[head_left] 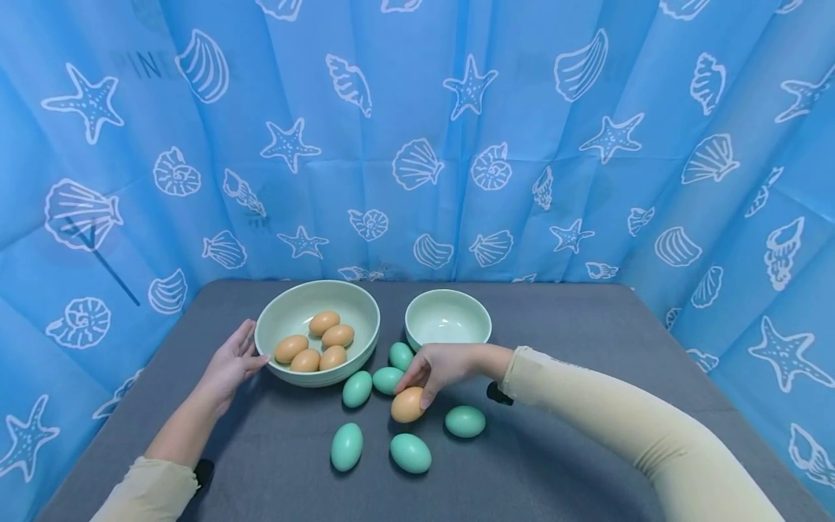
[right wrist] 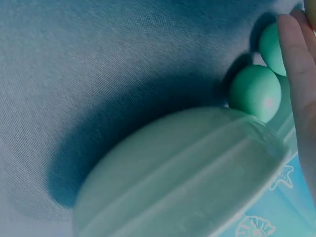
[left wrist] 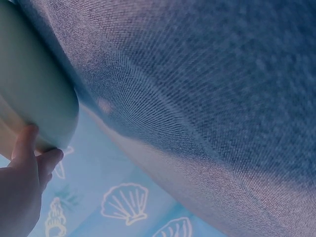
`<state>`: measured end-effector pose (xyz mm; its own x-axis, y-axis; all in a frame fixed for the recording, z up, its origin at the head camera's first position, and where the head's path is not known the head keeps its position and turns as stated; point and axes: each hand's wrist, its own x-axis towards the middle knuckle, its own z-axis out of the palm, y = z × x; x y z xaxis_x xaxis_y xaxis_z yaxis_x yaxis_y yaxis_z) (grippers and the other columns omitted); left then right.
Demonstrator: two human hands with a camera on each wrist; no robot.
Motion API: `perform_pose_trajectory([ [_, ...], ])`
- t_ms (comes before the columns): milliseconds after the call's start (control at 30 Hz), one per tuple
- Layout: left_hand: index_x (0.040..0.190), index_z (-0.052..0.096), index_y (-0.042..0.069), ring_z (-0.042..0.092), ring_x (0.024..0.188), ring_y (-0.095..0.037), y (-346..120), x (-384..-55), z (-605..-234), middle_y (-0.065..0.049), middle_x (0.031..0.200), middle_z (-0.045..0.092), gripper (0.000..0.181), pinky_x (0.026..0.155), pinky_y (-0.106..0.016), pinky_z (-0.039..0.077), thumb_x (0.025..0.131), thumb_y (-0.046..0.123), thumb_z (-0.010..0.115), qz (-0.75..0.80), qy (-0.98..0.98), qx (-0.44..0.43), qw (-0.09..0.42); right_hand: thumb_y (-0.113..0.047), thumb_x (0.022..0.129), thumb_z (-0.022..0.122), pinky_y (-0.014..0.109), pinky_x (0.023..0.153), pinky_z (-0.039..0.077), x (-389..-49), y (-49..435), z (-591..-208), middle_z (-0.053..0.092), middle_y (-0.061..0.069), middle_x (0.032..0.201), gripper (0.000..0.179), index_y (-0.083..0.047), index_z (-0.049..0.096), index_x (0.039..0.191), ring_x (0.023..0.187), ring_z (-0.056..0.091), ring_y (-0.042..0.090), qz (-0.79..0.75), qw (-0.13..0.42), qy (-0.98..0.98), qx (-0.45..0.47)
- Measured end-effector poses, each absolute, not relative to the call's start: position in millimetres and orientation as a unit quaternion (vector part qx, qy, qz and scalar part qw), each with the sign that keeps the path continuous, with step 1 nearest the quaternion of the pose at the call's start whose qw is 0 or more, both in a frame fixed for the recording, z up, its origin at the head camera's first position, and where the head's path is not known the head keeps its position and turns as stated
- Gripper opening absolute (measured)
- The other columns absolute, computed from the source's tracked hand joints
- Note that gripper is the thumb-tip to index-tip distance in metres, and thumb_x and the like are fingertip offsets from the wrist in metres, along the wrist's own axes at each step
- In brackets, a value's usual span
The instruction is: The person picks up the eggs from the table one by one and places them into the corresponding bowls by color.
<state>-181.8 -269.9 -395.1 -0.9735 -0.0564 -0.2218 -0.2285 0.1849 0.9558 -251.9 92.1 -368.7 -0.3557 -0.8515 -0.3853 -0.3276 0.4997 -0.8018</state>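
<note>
My right hand (head_left: 440, 373) pinches a brown egg (head_left: 406, 406) between thumb and fingers, just in front of the small bowl. Around it on the table lie several green eggs (head_left: 410, 454), two of them close behind the fingers. My left hand (head_left: 228, 365) rests against the left side of a large pale green bowl (head_left: 355, 366), its fingers extended along the outer wall. Inside that bowl sit several brown eggs (head_left: 291, 349). The left wrist view shows those fingers (left wrist: 27, 143) touching the bowl's wall (left wrist: 39, 79).
A smaller pale green bowl (head_left: 450, 319) stands right of the large one, with no eggs visible inside; the right forearm passes in front of it. A grey cloth covers the table (head_left: 554, 319). Behind hangs a blue curtain (head_left: 417, 210) with shells and starfish.
</note>
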Motion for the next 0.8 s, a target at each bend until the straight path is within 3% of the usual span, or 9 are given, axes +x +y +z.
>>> perform_pose_trajectory([
  [667, 0.159, -0.015, 0.011, -0.005, 0.154, -0.036, -271, -182, -395, -0.011, 0.167, -0.014, 0.086, 0.12, -0.059, 0.019, 0.102, 0.001, 0.049, 0.629, 0.769, -0.089, 0.068, 0.005, 0.085, 0.075, 0.027, 0.093, 0.056, -264, 82, -333, 0.069, 0.013, 0.129, 0.048, 0.003, 0.064, 0.132, 0.11, 0.067, 0.013, -0.309, 0.405, 0.764, -0.396],
  [800, 0.158, -0.016, 0.011, -0.005, 0.154, -0.036, -271, -182, -395, -0.011, 0.167, -0.014, 0.086, 0.12, -0.06, 0.019, 0.102, 0.002, 0.049, 0.629, 0.769, -0.089, 0.07, 0.003, 0.087, 0.074, 0.027, 0.095, 0.055, -267, 80, -327, 0.066, 0.014, 0.133, 0.049, 0.003, 0.062, 0.134, 0.116, 0.065, 0.015, -0.303, 0.403, 0.766, -0.399],
])
